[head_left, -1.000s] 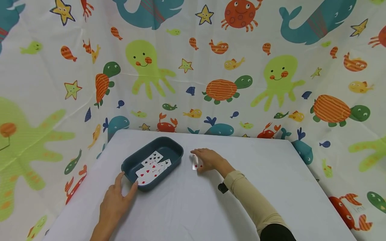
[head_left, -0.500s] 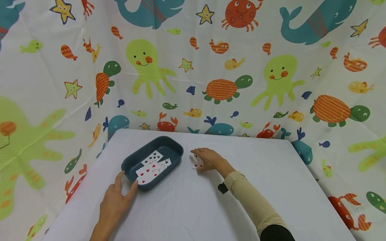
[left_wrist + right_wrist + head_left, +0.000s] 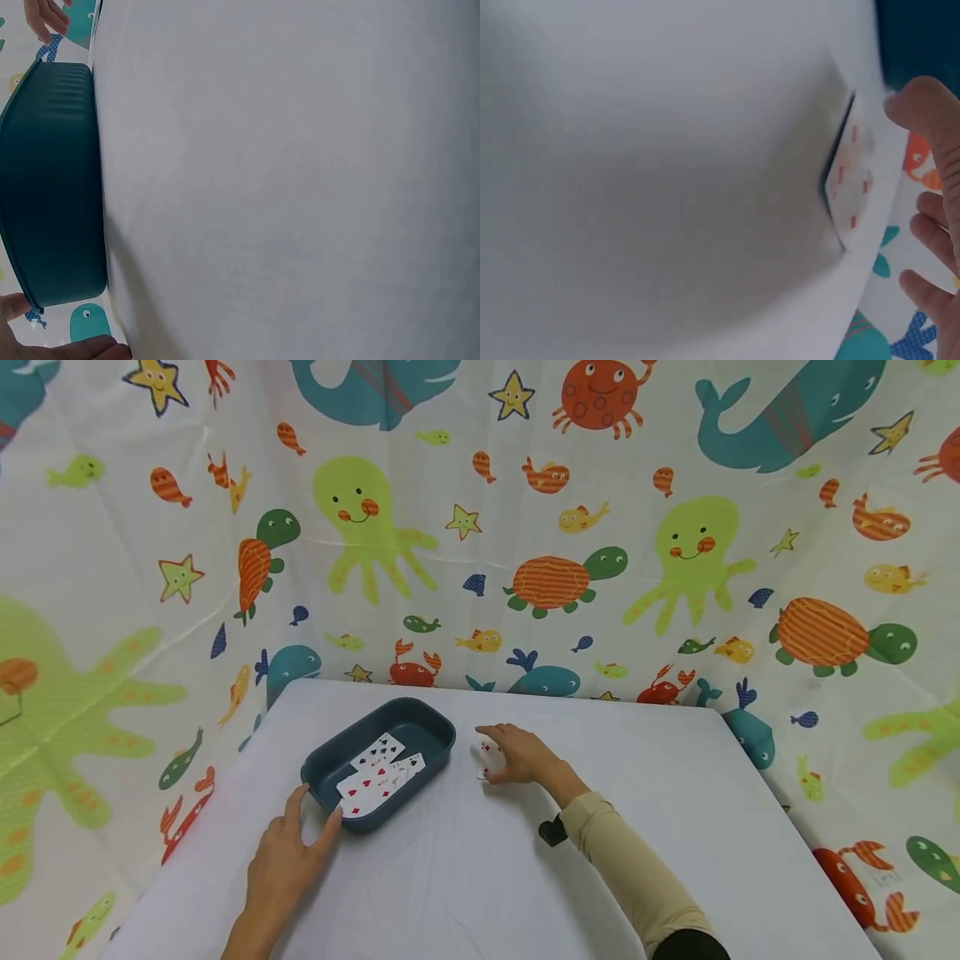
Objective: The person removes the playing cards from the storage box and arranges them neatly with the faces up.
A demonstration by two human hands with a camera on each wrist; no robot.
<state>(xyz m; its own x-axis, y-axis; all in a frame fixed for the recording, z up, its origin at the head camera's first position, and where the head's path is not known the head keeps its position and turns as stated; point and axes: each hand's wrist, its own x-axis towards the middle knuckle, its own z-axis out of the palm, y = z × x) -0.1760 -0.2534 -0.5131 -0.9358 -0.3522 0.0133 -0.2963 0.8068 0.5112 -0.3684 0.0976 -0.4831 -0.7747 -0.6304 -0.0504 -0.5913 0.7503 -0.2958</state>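
Note:
A dark teal tray (image 3: 322, 814) stands on the table with several playing cards (image 3: 367, 789) lying face up inside. My left hand (image 3: 281, 860) is at its near end, thumb and fingers spread, fingertips right at the rim. In the left wrist view, the thumb (image 3: 15, 306) meets the tray's edge. Right of the tray, my right hand (image 3: 521, 756) is over a red-suited card (image 3: 491, 760), partly hiding it. The right wrist view shows this card (image 3: 847, 184) at the tabletop, dark along one edge, with the thumb (image 3: 922, 105) apart from it and the fingers loosely bent.
A white cloth covers the table (image 3: 637, 760). Behind it hangs a curtain (image 3: 480, 568) printed with sea animals. The tray's side wall (image 3: 52, 187) fills the left of the left wrist view.
My right hand has risen slightly, and its thumb has shifted up off the card's near edge. The left hand and the tray stay in place.

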